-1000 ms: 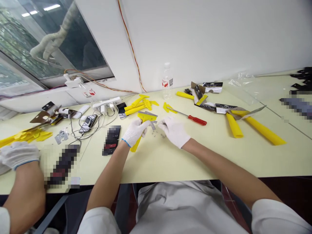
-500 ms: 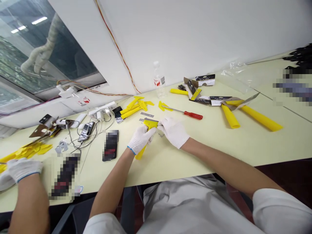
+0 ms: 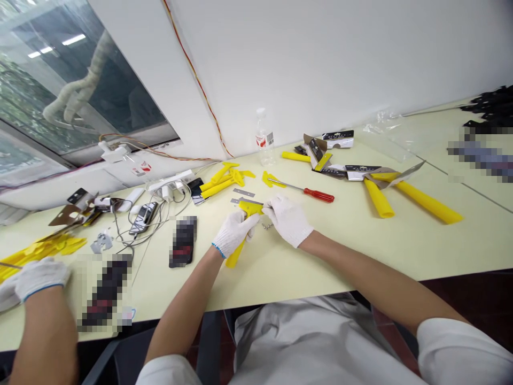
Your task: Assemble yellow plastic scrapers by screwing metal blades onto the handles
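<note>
The person's gloved left hand (image 3: 235,232) is clenching a yellow plastic scraper (image 3: 235,252) just over the middle of the tabletop (image 3: 332,251). The gloved right hand (image 3: 287,220) is pressing in beside its metal blade (image 3: 247,201), perhaps pinching something small, though the glove hides that. Small screws (image 3: 265,226) are lying just beside it, and a spare blade (image 3: 243,192) is lying just beyond.

Pixelated phone (image 3: 183,241), tiny metal bits (image 3: 265,226) too small to identify
</note>
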A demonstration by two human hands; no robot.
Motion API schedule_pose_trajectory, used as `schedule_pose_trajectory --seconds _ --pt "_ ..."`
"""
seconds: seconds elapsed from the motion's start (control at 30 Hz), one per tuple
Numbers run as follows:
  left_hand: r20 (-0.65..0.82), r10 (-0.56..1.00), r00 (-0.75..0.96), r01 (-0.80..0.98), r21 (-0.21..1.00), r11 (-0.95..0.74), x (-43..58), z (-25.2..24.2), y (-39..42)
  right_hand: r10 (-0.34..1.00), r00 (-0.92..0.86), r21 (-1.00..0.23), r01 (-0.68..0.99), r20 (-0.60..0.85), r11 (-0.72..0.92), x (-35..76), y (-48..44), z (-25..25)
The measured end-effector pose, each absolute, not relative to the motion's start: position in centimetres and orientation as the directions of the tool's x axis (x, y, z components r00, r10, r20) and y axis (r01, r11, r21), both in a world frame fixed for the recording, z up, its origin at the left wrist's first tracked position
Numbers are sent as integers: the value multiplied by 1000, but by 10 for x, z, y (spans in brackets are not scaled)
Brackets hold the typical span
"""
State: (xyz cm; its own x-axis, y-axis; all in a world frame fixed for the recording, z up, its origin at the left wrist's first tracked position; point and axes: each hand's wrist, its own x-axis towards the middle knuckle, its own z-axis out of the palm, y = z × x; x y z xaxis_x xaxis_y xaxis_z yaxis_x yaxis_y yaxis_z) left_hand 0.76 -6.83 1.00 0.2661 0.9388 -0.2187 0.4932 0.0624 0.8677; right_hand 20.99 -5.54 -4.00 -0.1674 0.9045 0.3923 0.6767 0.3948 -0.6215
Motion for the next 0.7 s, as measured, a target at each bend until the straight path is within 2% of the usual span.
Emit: schedule_pose_trajectory --seconds 0.47,0.57,0.7 --pt "-202 937 284 481 876 43 8 17 -72 895 -202 -606 674 398 422 206 -60 -34" --pt "-180 947 268 476 879 32 8 18 -72 899 -190 -645 639 395 419 207 -60 -34" --pt "-175 948 264 467 883 33 7 20 -72 939 -79 -761 565 336 320 208 -56 -35"
